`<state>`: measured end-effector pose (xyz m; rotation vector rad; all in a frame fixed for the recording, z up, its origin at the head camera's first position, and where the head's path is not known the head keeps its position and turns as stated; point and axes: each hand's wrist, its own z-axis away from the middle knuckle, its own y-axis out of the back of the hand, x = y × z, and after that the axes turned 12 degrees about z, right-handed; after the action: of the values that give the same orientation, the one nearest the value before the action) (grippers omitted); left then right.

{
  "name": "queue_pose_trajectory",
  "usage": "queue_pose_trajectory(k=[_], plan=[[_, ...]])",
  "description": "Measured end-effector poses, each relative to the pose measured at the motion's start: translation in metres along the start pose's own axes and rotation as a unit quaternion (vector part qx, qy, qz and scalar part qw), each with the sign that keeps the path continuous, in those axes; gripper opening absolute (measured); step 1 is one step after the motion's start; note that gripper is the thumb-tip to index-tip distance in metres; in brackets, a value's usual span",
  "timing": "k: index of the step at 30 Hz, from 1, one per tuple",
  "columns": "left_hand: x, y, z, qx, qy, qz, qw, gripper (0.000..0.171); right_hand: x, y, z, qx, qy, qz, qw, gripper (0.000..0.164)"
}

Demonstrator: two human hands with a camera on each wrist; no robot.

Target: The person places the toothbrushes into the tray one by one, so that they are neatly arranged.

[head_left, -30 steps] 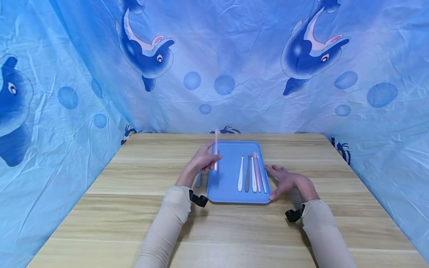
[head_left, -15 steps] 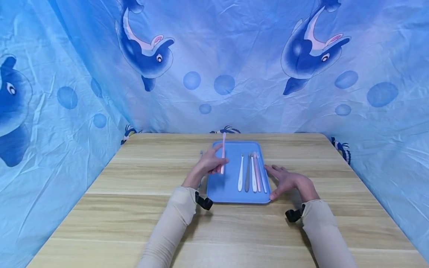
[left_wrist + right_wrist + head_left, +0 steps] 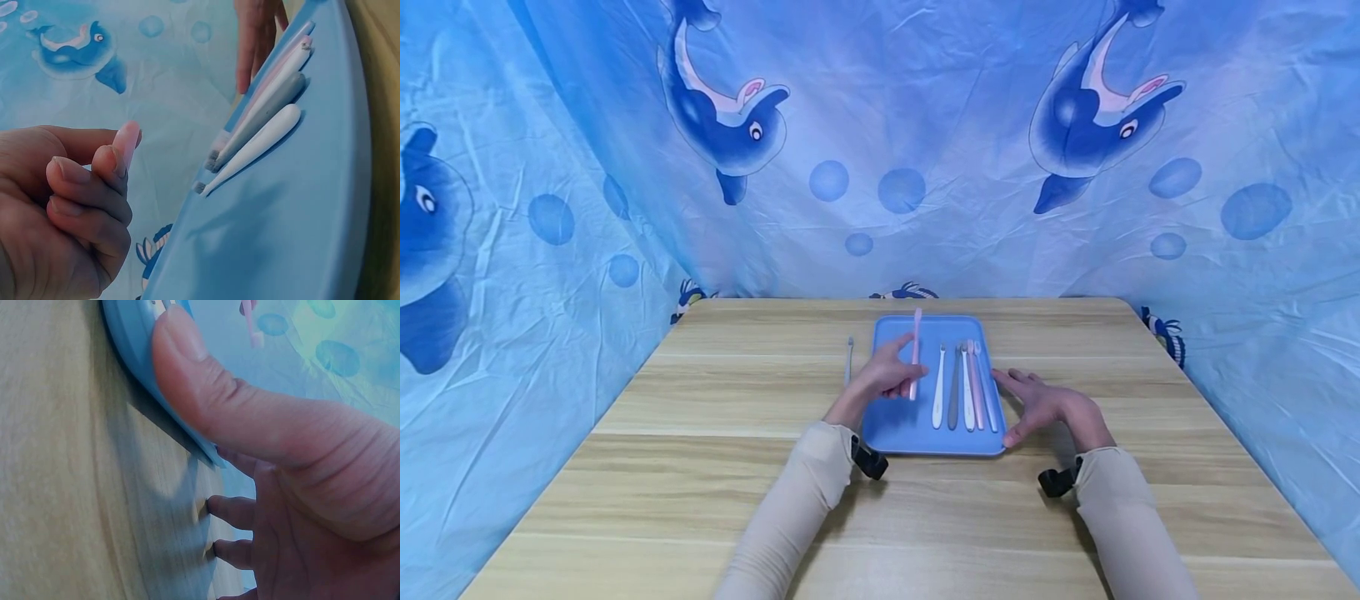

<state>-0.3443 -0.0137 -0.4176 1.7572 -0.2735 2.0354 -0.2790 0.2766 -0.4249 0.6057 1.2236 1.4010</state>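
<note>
My left hand (image 3: 886, 373) pinches a pink toothbrush (image 3: 915, 358) by its handle, bristle end toward the back, above the left half of a blue tray (image 3: 891, 429). In the left wrist view, only the handle end of that pink toothbrush (image 3: 127, 142) shows past the curled fingers. Several toothbrushes lie side by side on the tray's right half; a white toothbrush (image 3: 938, 396) is leftmost, then a grey toothbrush (image 3: 954, 404). At the tray's right edge rests my right hand (image 3: 1048, 408). Its thumb (image 3: 187, 369) touches the rim, with the other fingers spread toward the table.
On the wooden table (image 3: 700, 467), left of the tray, lies a bluish toothbrush (image 3: 848, 360), partly hidden by my left hand. A blue dolphin-print curtain (image 3: 925, 242) stands behind the table and along both sides.
My left hand has carried the pink toothbrush rightward and slightly nearer over the tray. More of the bluish toothbrush on the table now shows. The right hand has stayed in place.
</note>
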Motion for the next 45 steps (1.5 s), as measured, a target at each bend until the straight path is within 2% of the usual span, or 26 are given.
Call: queue_pose_trajectory(k=[11,27,32,45], plan=[[-0.005,-0.012,-0.004,-0.004,0.007,-0.009,0.9999,0.085,0.0,-0.001,-0.001,0.002,0.0,0.0,1.0,0.129],[-0.032,-0.024,-0.014,-0.001,0.04,-0.001,0.9992,0.086,0.001,-0.004,-0.001,0.002,0.0,0.002,1.0,0.13],[-0.033,-0.028,-0.015,0.003,0.048,-0.001,0.9988,0.085,0.002,-0.004,-0.001,0.001,0.002,0.0,1.0,0.13],[-0.032,-0.031,-0.016,-0.006,0.046,0.002,0.9989,0.086,0.003,-0.003,0.001,0.004,0.003,-0.002,1.0,0.129]])
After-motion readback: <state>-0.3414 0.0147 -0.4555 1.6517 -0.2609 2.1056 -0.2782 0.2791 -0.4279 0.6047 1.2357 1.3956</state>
